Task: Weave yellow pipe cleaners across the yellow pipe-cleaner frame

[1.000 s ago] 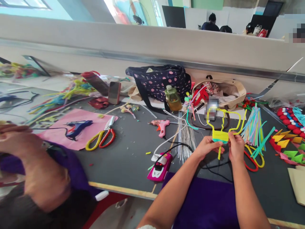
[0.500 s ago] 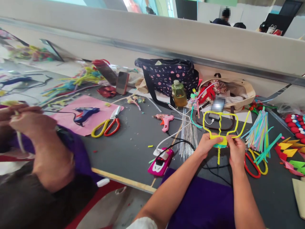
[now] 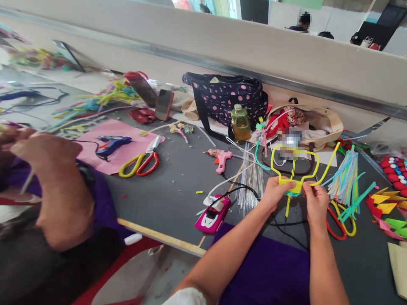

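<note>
Over the table I hold a bent yellow pipe-cleaner frame (image 3: 298, 187) between my two hands. It has an angular loop on top, a twisted stem through the middle, and a wrapped yellow band with some teal beneath. My left hand (image 3: 275, 194) is closed on the band's left side, thumb across its front. At the right side, my right hand (image 3: 316, 201) pinches the frame near the base of a loose yellow end that sticks up to the right. Its fingertips partly cover the part they grip.
Pipe cleaners (image 3: 344, 180) and red-yellow scissors (image 3: 337, 222) lie to the right. Left of my hands are thin wires (image 3: 251, 186), a pink glue gun (image 3: 219, 159) and a magenta car-shaped device (image 3: 213, 216). A bottle (image 3: 241, 123) stands behind. A co-worker's arm (image 3: 63, 190) is at far left.
The yellow frame has tilted slightly, its lower stem swinging left and its loose end leaning further right. Both hands keep their hold. The co-worker's hands have moved a little, and the view has shifted slightly.
</note>
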The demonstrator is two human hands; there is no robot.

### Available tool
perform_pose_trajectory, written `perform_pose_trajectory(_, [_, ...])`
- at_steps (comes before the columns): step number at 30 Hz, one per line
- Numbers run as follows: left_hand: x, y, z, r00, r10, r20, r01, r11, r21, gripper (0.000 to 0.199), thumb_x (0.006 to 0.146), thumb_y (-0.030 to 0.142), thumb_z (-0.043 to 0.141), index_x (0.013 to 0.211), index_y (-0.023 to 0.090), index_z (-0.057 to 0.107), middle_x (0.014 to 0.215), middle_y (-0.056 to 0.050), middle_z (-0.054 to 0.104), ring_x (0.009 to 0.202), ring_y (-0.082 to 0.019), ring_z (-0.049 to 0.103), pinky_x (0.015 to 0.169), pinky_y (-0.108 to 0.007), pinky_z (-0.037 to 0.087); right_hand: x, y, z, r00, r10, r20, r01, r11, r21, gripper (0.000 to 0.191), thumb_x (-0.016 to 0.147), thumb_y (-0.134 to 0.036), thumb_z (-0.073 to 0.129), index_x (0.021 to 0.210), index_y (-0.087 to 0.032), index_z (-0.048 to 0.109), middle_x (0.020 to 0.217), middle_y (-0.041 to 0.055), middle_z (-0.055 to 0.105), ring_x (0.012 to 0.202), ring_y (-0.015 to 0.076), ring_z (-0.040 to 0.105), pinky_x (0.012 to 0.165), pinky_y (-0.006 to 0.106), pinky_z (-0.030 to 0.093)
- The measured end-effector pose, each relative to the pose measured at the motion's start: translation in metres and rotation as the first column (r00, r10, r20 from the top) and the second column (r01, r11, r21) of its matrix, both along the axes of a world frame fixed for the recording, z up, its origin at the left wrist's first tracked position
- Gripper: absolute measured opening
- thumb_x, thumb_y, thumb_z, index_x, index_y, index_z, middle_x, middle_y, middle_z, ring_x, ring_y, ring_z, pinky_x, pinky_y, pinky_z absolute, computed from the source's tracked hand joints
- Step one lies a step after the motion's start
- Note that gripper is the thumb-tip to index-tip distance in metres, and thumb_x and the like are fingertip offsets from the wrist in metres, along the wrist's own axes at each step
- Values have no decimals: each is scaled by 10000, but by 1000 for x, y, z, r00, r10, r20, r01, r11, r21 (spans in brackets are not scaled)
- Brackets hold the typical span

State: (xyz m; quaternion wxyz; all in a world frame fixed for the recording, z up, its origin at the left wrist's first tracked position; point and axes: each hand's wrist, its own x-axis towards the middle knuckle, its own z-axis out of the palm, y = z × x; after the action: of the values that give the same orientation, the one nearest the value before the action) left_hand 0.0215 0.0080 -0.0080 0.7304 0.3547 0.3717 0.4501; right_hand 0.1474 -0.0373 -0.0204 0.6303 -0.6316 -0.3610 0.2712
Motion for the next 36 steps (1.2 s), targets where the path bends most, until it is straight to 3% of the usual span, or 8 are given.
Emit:
perform_pose_trajectory(10, [-4, 1, 2, 999, -41, 35, 39, 997, 65, 339, 577, 401, 825, 650, 105, 675, 606, -37, 659, 526, -116, 571, 514, -224, 456, -7, -2, 10, 998, 40, -51, -36, 997, 63, 268, 691, -417, 742, 778, -182, 648, 655, -11, 613, 567, 121, 503, 552, 252, 410])
perform_pose_trajectory(15, [-5, 4, 4, 990, -76, 119, 83, 995, -57, 514, 706, 604, 674, 753, 92, 699, 658, -89, 690, 520, -166, 610, 500, -277, 477, -6, -1, 6, 996, 9, -93, -4, 998, 61, 281, 669, -412, 753, 761, -174, 636, 572, -33, 566, 507, 102, 467, 504, 235, 379])
perform_pose_trajectory(18, [-7, 7, 3, 986, -79, 146, 97, 988, -121, 544, 745, 631, 611, 822, 100, 701, 698, -102, 706, 534, -188, 631, 478, -285, 472, -5, -1, 3, 993, 23, -119, -15, 998, 68, 272, 675, -406, 749, 755, -173, 633, 561, -35, 567, 494, 99, 467, 496, 233, 374])
perform_pose_trajectory(28, [-10, 8, 7, 985, -82, 154, 108, 980, -169, 425, 637, 528, 745, 738, 118, 694, 672, -65, 695, 572, -162, 621, 550, -259, 455, -4, 2, 3, 967, 20, -254, -10, 999, 43, 252, 639, -355, 773, 742, -173, 634, 542, -50, 556, 472, 90, 452, 479, 226, 349])
perform_pose_trajectory(33, [-9, 5, 9, 993, -71, 93, 77, 995, -62, 316, 505, 313, 860, 681, 130, 673, 612, 0, 637, 547, -95, 555, 587, -220, 414, -8, 3, 5, 967, 34, -251, -22, 999, 49, 249, 638, -357, 773, 733, -177, 631, 531, -54, 545, 468, 90, 446, 480, 226, 342])
perform_pose_trajectory(36, [-7, 3, 8, 999, -22, 41, 23, 999, -30, 289, 506, 287, 854, 642, 137, 647, 583, 24, 596, 531, -72, 510, 567, -206, 385, -10, 2, 4, 978, 37, -204, -30, 999, 35, 255, 648, -375, 768, 733, -177, 633, 543, -46, 552, 478, 95, 445, 488, 233, 350])
